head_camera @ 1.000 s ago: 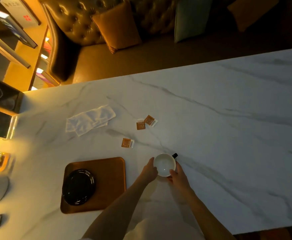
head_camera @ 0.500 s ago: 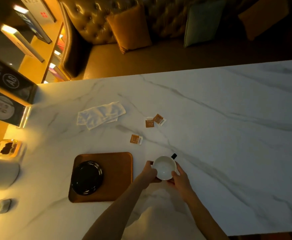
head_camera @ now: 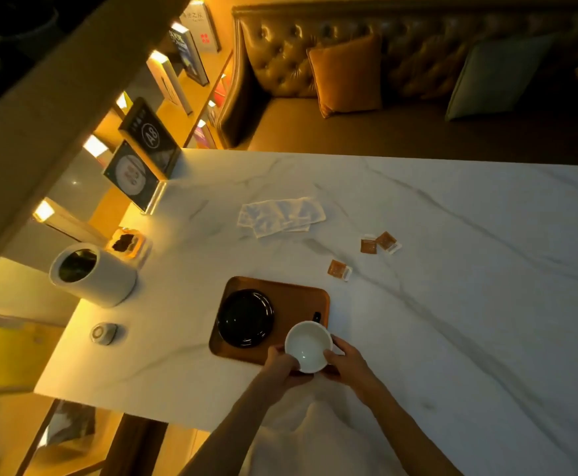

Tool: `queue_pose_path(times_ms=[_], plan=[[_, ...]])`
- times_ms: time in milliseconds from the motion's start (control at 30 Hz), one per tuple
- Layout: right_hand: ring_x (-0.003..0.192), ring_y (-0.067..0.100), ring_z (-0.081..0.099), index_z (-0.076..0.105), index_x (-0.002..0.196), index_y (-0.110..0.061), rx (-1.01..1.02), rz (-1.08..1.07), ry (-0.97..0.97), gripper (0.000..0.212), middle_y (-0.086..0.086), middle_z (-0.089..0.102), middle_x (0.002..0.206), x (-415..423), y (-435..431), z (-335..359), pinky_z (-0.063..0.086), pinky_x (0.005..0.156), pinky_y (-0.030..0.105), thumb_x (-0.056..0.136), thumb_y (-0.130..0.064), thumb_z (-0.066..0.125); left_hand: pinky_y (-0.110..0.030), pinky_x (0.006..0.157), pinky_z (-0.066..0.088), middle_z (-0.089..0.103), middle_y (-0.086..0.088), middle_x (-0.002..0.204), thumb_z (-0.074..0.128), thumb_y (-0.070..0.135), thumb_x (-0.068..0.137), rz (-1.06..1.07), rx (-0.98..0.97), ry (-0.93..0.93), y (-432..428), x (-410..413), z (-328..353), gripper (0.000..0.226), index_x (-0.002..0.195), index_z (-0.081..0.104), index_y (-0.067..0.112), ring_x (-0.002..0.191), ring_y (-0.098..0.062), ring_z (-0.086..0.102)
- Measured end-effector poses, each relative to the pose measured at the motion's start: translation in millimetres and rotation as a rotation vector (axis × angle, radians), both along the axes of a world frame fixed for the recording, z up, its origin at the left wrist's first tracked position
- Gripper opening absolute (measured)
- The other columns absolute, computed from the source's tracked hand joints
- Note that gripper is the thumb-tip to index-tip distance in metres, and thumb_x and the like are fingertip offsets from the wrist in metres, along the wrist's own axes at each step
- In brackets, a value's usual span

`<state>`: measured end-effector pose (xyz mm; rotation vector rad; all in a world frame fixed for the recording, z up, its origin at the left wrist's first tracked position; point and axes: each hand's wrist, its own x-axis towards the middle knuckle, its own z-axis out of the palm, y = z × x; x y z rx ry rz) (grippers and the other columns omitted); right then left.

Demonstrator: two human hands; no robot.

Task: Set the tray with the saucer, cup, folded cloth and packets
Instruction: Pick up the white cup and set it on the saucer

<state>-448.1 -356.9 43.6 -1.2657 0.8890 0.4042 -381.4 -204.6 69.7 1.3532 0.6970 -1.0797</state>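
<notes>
A white cup (head_camera: 307, 345) with a dark handle is held between my left hand (head_camera: 282, 367) and my right hand (head_camera: 344, 359), above the near right corner of the brown wooden tray (head_camera: 301, 300). A black saucer (head_camera: 245, 317) lies on the tray's left half. A white folded cloth (head_camera: 280, 216) lies flat on the marble table beyond the tray. Two orange packets (head_camera: 378, 242) sit together to the right of the cloth. A third packet (head_camera: 339, 269) lies closer to the tray.
A white cylindrical container (head_camera: 91, 273) and a small round grey device (head_camera: 103, 333) stand at the table's left end. Sign holders (head_camera: 141, 168) and a small dish (head_camera: 127, 243) stand behind them. A leather sofa with cushions (head_camera: 346, 75) runs along the far side.
Both hands have carried the cup leftward from the bare table to above the tray's near right corner. The camera has swung, showing more of the table's left end.
</notes>
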Motion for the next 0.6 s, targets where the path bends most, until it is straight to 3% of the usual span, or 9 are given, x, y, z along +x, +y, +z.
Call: queue_pose_path(times_ms=[133, 333, 467, 600], plan=[[0.107, 0.028, 0.061, 0.047, 0.139, -0.024, -0.033, 0.042, 0.011, 0.049, 0.011, 0.055, 0.128, 4, 31, 4, 0.061, 0.067, 0.03, 0.091, -0.015, 0.059, -0.049, 0.072, 0.06, 0.035, -0.02, 0.132, 0.051, -0.018, 0.079, 0.009, -0.044, 0.031, 35, 2, 2, 0.066, 0.132, 0.026, 0.013, 0.114, -0.044, 0.05], [0.103, 0.025, 0.06, 0.049, 0.137, -0.021, -0.06, -0.027, 0.018, 0.047, 0.008, 0.056, 0.12, 15, 58, -1, 0.061, 0.066, 0.03, 0.092, -0.014, 0.058, -0.061, 0.099, 0.046, 0.035, -0.022, 0.142, 0.051, -0.021, 0.082, -0.145, -0.087, 0.039, 54, 31, 4, 0.071, 0.143, 0.031, 0.011, 0.129, -0.044, 0.04], [0.105, 0.028, 0.059, 0.049, 0.136, -0.02, -0.096, -0.089, 0.048, 0.042, 0.008, 0.056, 0.117, 23, 63, -7, 0.059, 0.059, 0.027, 0.094, -0.012, 0.053, -0.056, 0.097, 0.05, 0.039, -0.02, 0.139, 0.055, -0.017, 0.085, -0.248, -0.064, 0.03, 55, 48, 2, 0.068, 0.141, 0.03, 0.011, 0.126, -0.041, 0.046], [0.109, 0.028, 0.056, 0.049, 0.135, -0.019, -0.153, -0.093, 0.071, 0.041, 0.006, 0.055, 0.117, 28, 67, -13, 0.062, 0.068, 0.034, 0.095, -0.011, 0.052, -0.05, 0.091, 0.056, 0.041, -0.017, 0.136, 0.059, -0.015, 0.083, -0.326, 0.006, 0.032, 53, 55, -9, 0.069, 0.14, 0.031, 0.012, 0.122, -0.038, 0.05]])
